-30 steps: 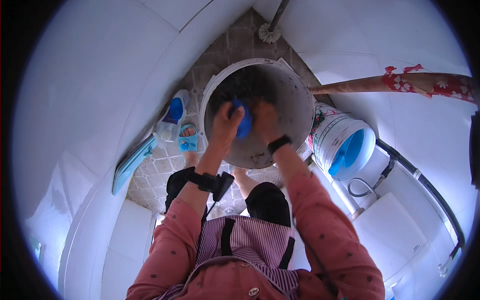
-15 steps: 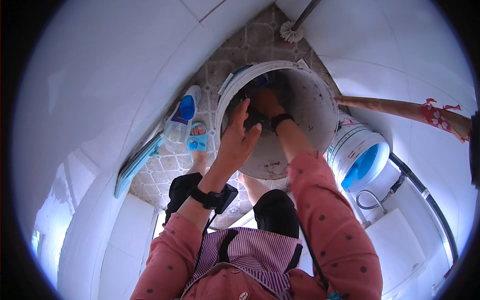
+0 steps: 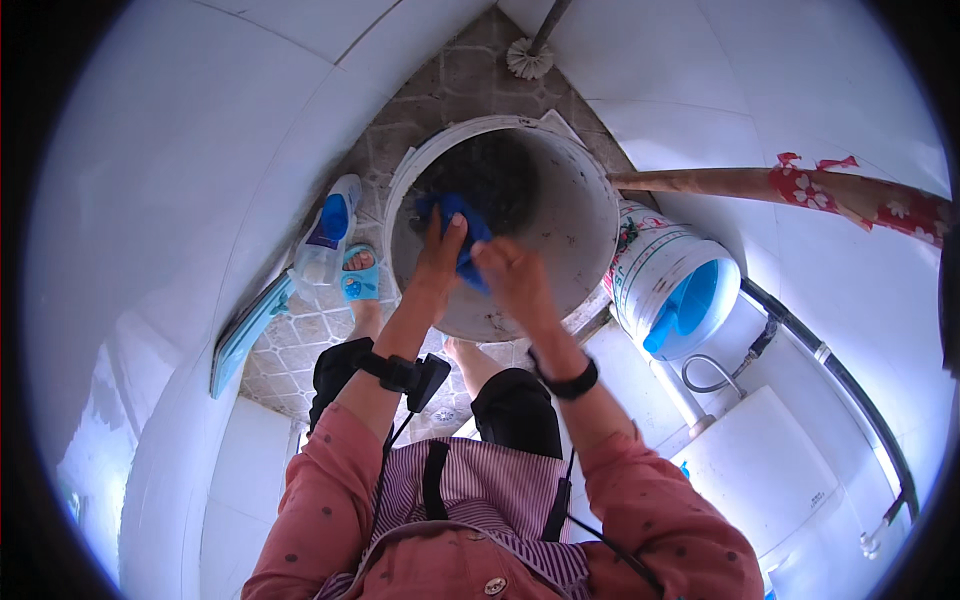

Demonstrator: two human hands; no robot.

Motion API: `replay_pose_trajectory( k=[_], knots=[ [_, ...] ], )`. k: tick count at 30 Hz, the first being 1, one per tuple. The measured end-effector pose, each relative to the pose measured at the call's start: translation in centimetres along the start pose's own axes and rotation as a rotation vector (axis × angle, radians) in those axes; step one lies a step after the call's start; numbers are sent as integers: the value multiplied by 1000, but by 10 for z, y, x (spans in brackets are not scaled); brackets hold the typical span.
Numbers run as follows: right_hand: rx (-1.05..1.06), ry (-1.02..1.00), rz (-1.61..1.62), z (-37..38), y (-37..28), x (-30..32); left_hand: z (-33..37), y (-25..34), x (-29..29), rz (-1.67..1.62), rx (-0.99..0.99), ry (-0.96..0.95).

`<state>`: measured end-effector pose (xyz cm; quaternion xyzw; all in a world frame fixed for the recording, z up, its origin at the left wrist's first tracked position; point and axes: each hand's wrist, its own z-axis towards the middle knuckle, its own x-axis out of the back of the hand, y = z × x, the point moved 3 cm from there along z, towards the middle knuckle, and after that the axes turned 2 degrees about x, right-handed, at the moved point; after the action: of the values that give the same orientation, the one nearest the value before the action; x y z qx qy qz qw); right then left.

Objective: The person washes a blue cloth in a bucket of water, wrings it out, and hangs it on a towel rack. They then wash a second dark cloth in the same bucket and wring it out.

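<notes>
A crumpled blue cloth (image 3: 470, 240) is held up in the mouth of a big white bucket (image 3: 580, 225), whose inner wall is smeared with dirt. My left hand (image 3: 435, 262) grips the cloth from its left side, thumb and fingertips against it. At the cloth's right edge my right hand (image 3: 515, 282) is closed, its fingers curled and somewhat blurred by motion. Dark murky water or matter (image 3: 490, 175) fills the bottom of the bucket. Folds of the cloth behind the fingers are hidden.
To the right, a white pail (image 3: 640, 265) lies tipped with a blue scoop (image 3: 685, 310) inside. A wooden pole (image 3: 700, 181) crosses from the right to the bucket. A plastic jug (image 3: 325, 235), a light-blue frame (image 3: 250, 325) and my sandalled foot (image 3: 360, 275) are at left. A mop head (image 3: 529, 60) stands behind.
My right hand has come up out of the bucket's depth, and the blue cloth is now in view. The left hand has gone from spread to gripping it. The view has shifted slightly.
</notes>
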<state>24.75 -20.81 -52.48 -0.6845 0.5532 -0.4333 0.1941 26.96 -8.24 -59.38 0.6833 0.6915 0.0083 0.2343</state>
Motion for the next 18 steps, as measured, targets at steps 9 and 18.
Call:
replay_pose_trajectory(
  k=[9, 18],
  knots=[
    [127, 250, -199, 2, -22, -44, 39, -29, 34, 172, -217, 70],
    [136, 369, -353, 66, 32, -32, 6, -11, 4, -26, 9, 189]
  ],
)
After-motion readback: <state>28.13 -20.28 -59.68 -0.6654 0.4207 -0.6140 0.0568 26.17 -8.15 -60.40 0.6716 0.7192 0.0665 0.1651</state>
